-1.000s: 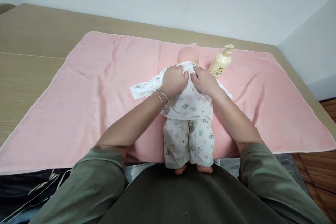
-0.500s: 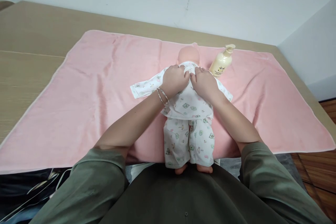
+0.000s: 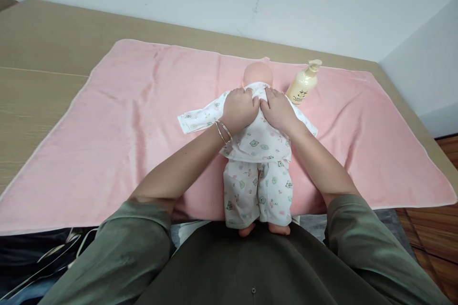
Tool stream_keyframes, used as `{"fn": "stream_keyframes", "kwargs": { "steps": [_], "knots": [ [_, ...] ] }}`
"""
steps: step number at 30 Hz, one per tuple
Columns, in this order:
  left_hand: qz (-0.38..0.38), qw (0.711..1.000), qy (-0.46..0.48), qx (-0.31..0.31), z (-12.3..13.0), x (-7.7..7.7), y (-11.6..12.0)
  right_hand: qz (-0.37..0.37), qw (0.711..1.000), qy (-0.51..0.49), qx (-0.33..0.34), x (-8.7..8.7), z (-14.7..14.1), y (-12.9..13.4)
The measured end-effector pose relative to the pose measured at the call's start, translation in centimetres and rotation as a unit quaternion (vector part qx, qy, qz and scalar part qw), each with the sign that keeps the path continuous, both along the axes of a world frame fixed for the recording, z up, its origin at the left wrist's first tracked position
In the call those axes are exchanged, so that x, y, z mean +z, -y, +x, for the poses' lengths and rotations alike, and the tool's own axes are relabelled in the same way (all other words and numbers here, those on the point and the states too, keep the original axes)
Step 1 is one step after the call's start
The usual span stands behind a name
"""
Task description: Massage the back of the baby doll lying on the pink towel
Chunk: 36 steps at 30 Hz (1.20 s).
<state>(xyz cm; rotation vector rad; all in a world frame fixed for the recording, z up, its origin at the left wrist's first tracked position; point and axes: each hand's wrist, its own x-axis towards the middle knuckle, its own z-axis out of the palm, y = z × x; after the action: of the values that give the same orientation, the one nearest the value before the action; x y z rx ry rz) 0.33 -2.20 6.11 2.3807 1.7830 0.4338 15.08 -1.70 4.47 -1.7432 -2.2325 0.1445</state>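
A bald baby doll in a white printed top and trousers lies lengthwise before me, its face out of sight. Its bare feet reach past the front table edge, close to my body. My left hand curls over the doll's left-hand shoulder in view, and my right hand over the other. Both thumbs almost meet at the middle of the upper back. The fingertips are partly hidden over the shoulders. One sleeve stretches out flat to the left; the other lies partly beneath my right forearm.
A pink blanket is spread under the doll over a wooden table. A pale yellow pump bottle rests on it just right of the doll's head. Behind the table stands a white wall with cracks.
Almost nothing differs. Both hands stay on the doll's shoulders, with only a very slight shift of the view.
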Motion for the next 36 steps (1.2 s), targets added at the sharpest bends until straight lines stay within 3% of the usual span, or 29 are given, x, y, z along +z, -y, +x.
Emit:
{"fn": "stream_keyframes", "kwargs": {
  "steps": [13, 36],
  "knots": [
    [0.028, 0.999, 0.026, -0.011, -0.3, -0.87, -0.39, 0.011, 1.0, -0.016, 0.002, -0.34, -0.05, 0.03],
    [0.015, 0.999, 0.028, -0.005, -0.26, -0.7, -0.29, 0.0, 1.0, -0.01, -0.002, -0.32, -0.07, 0.04]
  ]
}}
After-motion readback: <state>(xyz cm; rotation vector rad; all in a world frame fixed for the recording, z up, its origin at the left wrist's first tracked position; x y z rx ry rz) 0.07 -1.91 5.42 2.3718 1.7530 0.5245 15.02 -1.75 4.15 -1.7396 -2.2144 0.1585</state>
